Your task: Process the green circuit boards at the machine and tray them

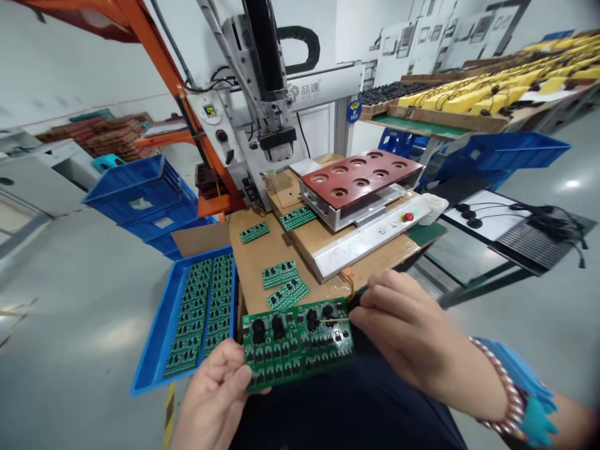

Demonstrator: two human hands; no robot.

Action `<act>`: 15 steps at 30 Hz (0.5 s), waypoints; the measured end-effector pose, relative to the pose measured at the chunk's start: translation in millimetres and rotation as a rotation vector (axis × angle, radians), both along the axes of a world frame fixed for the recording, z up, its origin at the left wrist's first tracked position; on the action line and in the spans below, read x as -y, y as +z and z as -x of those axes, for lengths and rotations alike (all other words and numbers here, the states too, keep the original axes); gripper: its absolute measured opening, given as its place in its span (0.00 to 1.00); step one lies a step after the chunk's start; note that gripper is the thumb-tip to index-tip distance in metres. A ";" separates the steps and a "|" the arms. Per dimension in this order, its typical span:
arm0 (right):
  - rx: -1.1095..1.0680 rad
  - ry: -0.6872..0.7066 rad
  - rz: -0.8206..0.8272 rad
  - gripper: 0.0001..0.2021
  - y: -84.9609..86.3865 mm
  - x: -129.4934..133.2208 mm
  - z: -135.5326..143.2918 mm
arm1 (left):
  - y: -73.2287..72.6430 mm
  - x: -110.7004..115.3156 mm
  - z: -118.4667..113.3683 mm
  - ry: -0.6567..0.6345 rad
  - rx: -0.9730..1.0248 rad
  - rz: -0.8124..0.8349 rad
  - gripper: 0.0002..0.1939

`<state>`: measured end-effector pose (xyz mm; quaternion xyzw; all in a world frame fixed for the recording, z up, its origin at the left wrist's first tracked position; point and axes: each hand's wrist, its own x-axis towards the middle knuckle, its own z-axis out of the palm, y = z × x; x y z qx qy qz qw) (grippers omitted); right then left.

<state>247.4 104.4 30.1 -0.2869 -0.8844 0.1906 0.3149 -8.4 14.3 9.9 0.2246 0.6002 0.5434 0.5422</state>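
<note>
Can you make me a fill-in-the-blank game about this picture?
The left hand holds a circuit board coloured ____.
The hand pinching a thin stick is the ____ one.
The tray holding rows of boards is ____.
The holes in the red plate are ____ in shape.

Missing words: green; right; blue; round.

Lower centre, a circuit board point(297, 350) sits between left hand point(218, 387) and right hand point(412, 337); lower left, a crate point(152, 340) holds rows of boards point(193, 312). Mid-frame, loose boards point(280, 275) lie left of a fixture point(362, 177); far right, apparently cables point(539, 217) top a stand point(527, 250).
</note>
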 end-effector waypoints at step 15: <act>-0.039 -0.041 -0.073 0.09 -3.1 -4.3 2.3 | -0.4 0.3 -0.2 0.020 -0.014 0.010 0.12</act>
